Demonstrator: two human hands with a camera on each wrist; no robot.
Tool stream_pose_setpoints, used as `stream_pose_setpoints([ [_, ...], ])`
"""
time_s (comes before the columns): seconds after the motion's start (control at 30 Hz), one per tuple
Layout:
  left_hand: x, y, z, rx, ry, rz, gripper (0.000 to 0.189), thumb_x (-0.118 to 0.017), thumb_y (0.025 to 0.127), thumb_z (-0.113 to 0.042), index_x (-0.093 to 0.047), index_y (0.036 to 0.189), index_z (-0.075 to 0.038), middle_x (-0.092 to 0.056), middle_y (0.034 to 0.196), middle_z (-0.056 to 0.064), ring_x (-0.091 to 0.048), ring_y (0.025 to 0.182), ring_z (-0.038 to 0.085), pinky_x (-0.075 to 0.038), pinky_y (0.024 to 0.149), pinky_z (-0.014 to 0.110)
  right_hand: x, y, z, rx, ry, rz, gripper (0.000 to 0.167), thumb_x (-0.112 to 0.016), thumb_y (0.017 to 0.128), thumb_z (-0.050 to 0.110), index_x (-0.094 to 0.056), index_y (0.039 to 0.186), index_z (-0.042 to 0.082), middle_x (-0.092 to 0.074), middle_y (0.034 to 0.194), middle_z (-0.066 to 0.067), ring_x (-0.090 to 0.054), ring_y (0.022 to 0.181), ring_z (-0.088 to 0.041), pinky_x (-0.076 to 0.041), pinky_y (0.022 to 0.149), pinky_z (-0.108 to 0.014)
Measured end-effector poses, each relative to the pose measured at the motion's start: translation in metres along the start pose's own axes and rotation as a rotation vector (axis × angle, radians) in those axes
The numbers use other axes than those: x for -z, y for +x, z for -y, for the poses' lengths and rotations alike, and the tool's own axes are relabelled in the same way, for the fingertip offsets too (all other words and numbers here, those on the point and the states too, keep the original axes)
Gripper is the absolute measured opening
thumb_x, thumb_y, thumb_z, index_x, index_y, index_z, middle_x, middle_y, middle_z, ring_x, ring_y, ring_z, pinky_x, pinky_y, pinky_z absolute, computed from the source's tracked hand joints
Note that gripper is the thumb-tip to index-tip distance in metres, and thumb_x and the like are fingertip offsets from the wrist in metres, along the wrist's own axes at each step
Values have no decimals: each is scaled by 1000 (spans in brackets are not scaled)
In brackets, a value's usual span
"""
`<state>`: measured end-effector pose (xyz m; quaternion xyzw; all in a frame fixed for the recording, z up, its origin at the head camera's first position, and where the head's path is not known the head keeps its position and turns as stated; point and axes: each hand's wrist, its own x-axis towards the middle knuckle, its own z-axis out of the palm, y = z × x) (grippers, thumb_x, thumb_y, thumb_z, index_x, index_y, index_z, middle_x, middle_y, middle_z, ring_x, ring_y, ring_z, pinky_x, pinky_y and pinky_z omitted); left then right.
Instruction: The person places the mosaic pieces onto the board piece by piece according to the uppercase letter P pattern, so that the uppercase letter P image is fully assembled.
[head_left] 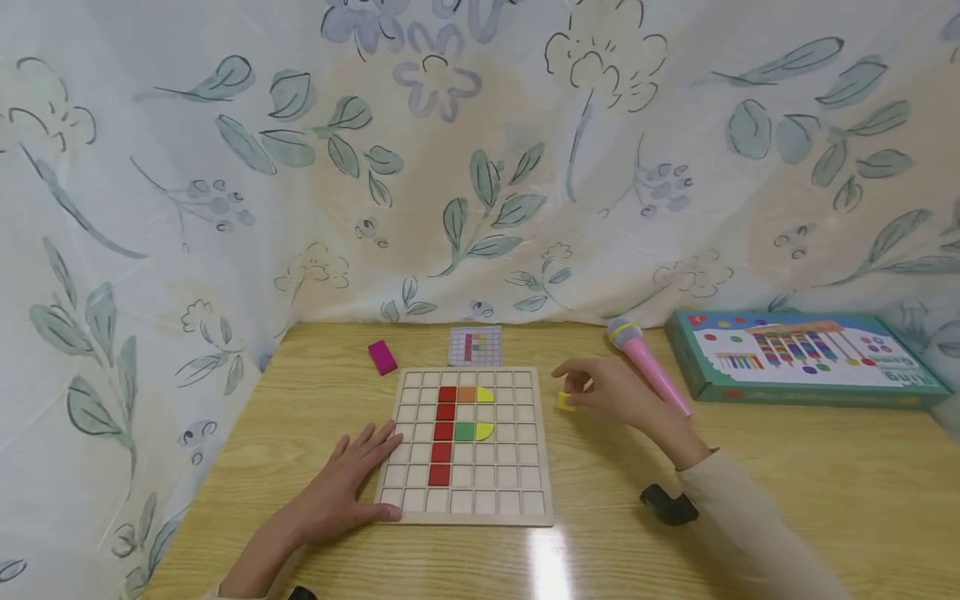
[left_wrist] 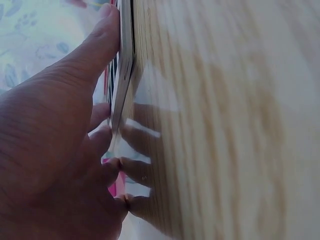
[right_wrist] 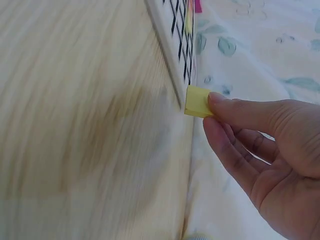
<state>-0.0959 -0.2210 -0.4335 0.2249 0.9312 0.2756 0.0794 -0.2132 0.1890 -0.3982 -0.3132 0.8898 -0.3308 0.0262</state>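
Observation:
The right hand [head_left: 611, 392] pinches a small yellow block [right_wrist: 198, 102] between thumb and fingertips, just right of the wooden grid board [head_left: 472, 518]. On the board's left edge rests the left hand [head_left: 339, 487], fingers spread, its thumb at the near left corner. Red squares [head_left: 444, 431] form a column in the grid. An orange square [head_left: 467, 394] and a yellow rounded piece [head_left: 485, 395] continue the top row. Lower down, a green square [head_left: 464, 432] sits beside another yellow rounded piece [head_left: 484, 432]. The left wrist view shows the fingers along the board's rim.
Behind the board lies a pattern card [head_left: 476, 346] printed with a similar coloured figure. A magenta block [head_left: 382, 357] is at the back left. To the right are a pink toy microphone [head_left: 649, 367] and a green game box [head_left: 810, 358]. A floral curtain [head_left: 480, 167] hangs behind the table.

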Motion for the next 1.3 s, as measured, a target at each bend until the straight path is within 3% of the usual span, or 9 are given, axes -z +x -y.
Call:
stream_pose_setpoints([
  [0.17, -1, 1, 0, -6, -8, -6, 92, -70, 80, -61, -38, 152, -13, -25, 161, 9, -14, 147, 41, -6, 114, 65, -14, 17, 18, 16, 35, 20, 28, -74, 82, -5, -68, 109, -3, -66, 82, 0, -62, 80, -13, -56, 75, -32],
  [0.5, -2, 2, 1, -4, -25, 3, 93, -70, 79, -61, -38, 152, -13, -25, 161, 8, -13, 147, 41, -5, 114, 66, -48, 44, 49, -24, 114, 77, 26, -74, 85, 2, -70, 111, 2, -66, 85, 3, -59, 82, -11, -54, 76, -26],
  [0.7, -1, 2, 2, 2, -34, 4, 93, -71, 79, -60, -38, 152, -13, -24, 161, 8, -13, 147, 41, -4, 114, 65, -67, 58, 49, 0, 166, 82, 25, -73, 86, 0, -70, 110, 1, -66, 86, 1, -60, 81, -11, -53, 73, -22],
  [1.3, -2, 2, 2, 13, -31, 13, 94, -71, 78, -61, -38, 151, -13, -25, 161, 8, -13, 148, 41, -4, 115, 65, -83, 62, 50, -117, 140, 60, 19, -72, 86, -1, -73, 104, 5, -66, 85, 3, -58, 80, -11, -53, 73, -25],
])
